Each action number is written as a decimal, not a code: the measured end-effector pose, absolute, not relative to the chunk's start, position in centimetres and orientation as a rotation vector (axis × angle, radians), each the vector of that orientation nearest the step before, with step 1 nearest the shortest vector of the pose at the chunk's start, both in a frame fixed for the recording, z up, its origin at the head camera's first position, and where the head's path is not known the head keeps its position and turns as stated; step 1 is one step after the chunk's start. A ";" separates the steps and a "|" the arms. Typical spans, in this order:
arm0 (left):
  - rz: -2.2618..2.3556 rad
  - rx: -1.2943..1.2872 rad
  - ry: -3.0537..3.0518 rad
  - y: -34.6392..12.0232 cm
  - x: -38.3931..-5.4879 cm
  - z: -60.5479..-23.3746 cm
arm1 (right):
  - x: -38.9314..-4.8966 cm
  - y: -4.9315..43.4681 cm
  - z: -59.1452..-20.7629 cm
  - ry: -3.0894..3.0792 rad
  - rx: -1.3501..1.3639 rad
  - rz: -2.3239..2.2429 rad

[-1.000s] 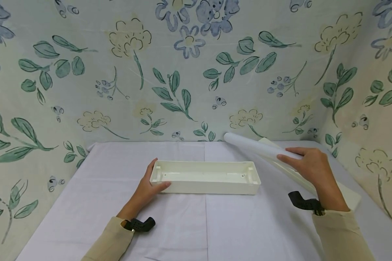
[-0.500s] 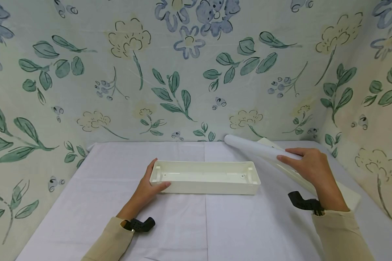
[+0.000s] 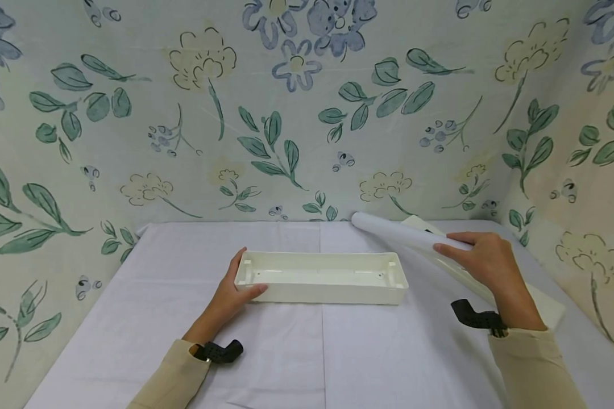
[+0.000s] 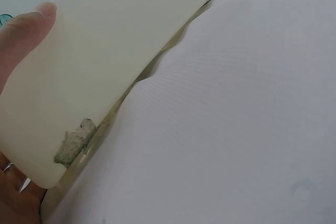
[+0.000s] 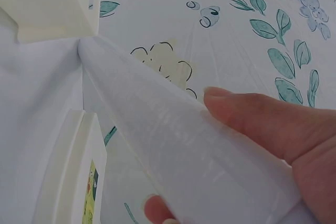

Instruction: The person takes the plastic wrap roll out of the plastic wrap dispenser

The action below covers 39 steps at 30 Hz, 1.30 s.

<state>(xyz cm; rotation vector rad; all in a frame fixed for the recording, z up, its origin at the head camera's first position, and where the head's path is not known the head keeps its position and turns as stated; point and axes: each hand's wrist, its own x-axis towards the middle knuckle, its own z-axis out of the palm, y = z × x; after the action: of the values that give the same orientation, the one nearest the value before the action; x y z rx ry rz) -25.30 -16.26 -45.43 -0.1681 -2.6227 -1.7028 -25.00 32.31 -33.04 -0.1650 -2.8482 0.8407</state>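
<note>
A long, open-topped cream plastic box (image 3: 317,294) sits mid-table, its hollow facing up. My left hand (image 3: 230,295) grips its left end, thumb on the front wall and fingers around the end. In the left wrist view, a grey-green patch (image 4: 75,142) marks the box near its lower corner. At the right, my right hand (image 3: 486,255) holds the near end of a slim white roll of plastic wrap (image 3: 399,225), between thumb and fingers. The roll slants to the far left, beyond the box's right end. Its shiny surface shows in the right wrist view.
Behind the roll and right forearm, a long cream lid-like piece (image 3: 547,304) lies diagonally on the white-covered table (image 3: 266,352). A yellow-green label (image 5: 90,195) shows on its side in the right wrist view. Flower-patterned cloth (image 3: 297,142) hangs at the back and sides.
The roll's far end has dipped slightly. Both hands and the box have stayed in place.
</note>
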 end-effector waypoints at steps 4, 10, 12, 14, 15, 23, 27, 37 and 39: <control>-1.707 -0.189 -2.613 -16.2 -25.3 -45.3 | -24.9 32.3 -33.1 -2.842 -0.172 0.853; -1.698 -0.196 -2.611 -16.3 -25.2 -45.4 | -24.8 32.4 -33.2 -2.853 -0.146 0.848; -1.688 -0.202 -2.614 -16.3 -25.2 -45.5 | -24.8 32.5 -33.2 -2.866 -0.128 0.841; -1.682 -0.204 -2.614 -16.4 -25.2 -45.6 | -24.9 32.6 -33.1 -2.875 -0.112 0.834; -1.679 -0.201 -2.615 -16.4 -25.2 -45.6 | -24.9 32.6 -33.1 -2.881 -0.107 0.832; -1.667 -0.207 -2.623 -16.5 -25.3 -45.7 | -25.0 33.1 -33.3 -2.939 -0.092 0.821; -1.679 -0.210 -2.614 -16.4 -25.3 -45.7 | -25.0 33.1 -33.5 -2.957 -0.097 0.831; -1.703 -0.199 -2.616 -16.3 -25.2 -45.7 | -24.9 33.5 -33.8 -3.029 -0.083 0.786; -1.697 -0.196 -2.616 -16.3 -25.2 -45.8 | -25.0 33.6 -33.8 -3.039 -0.083 0.779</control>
<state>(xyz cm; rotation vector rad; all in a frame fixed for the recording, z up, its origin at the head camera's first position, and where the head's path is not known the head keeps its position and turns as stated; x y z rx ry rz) -25.18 -16.35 -45.75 -0.1965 -2.6157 -1.6969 -24.97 33.58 -33.84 -0.0827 -3.0393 0.7794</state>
